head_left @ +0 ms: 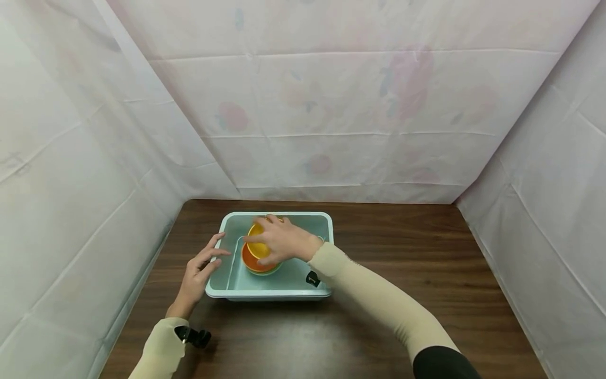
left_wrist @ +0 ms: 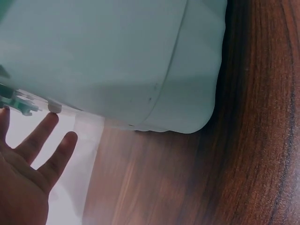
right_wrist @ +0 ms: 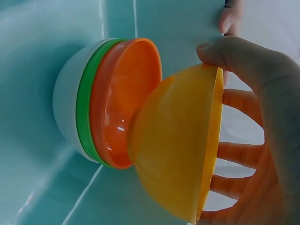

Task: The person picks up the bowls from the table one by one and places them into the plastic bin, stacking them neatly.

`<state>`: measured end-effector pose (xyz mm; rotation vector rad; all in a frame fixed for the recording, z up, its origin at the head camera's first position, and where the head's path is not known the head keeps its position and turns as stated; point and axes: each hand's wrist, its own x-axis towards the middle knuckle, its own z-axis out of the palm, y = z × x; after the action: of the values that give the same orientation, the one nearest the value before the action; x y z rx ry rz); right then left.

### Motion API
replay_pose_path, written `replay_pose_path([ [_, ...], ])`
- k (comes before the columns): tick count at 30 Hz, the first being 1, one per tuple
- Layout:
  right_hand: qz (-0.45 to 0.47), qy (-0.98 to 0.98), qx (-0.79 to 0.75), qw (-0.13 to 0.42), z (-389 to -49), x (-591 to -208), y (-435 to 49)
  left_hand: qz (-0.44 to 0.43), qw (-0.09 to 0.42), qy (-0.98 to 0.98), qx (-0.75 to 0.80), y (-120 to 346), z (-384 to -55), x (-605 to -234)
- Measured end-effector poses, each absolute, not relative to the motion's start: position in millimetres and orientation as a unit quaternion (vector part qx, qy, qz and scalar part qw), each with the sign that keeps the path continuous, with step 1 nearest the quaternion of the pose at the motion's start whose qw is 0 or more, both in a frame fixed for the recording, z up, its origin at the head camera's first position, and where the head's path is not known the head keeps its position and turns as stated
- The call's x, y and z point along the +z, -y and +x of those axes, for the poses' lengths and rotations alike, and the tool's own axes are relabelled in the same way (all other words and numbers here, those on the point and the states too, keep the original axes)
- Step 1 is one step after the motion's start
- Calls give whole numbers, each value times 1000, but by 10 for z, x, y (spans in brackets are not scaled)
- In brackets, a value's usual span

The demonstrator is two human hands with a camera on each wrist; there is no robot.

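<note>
My right hand [head_left: 284,241] grips a yellow bowl [right_wrist: 180,136] by its rim, thumb on one side and fingers along the other. The yellow bowl's base reaches the mouth of an orange bowl [right_wrist: 124,89]. That orange bowl sits nested in a green bowl [right_wrist: 84,103], with a white bowl [right_wrist: 64,103] outermost. This stack stands inside a pale blue-green plastic bin [head_left: 270,293]. Beside the bin's left rim, my left hand [head_left: 191,281] has its fingers spread, the tips at the edge. In the left wrist view, the bin's outer wall fills much of the picture.
The bin stands on a dark wood-grain table [head_left: 402,237], towards its back left. White sheets with faint fruit prints hang behind [head_left: 331,105] and at both sides. A small black wrist device [head_left: 193,336] is strapped on the left sleeve.
</note>
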<state>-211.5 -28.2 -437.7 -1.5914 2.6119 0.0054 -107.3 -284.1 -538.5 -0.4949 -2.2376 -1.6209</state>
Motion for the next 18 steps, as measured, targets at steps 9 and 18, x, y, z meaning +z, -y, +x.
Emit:
replay_pose_path([
  [9,-533,-845,31,40,-2097,-4485,422,-175,164,790,-564,2849,-1052,-5386],
  [18,-532,-844,34,63,-2127,-4595,486,-173,162,796,-557,2850,-1061,-5377],
])
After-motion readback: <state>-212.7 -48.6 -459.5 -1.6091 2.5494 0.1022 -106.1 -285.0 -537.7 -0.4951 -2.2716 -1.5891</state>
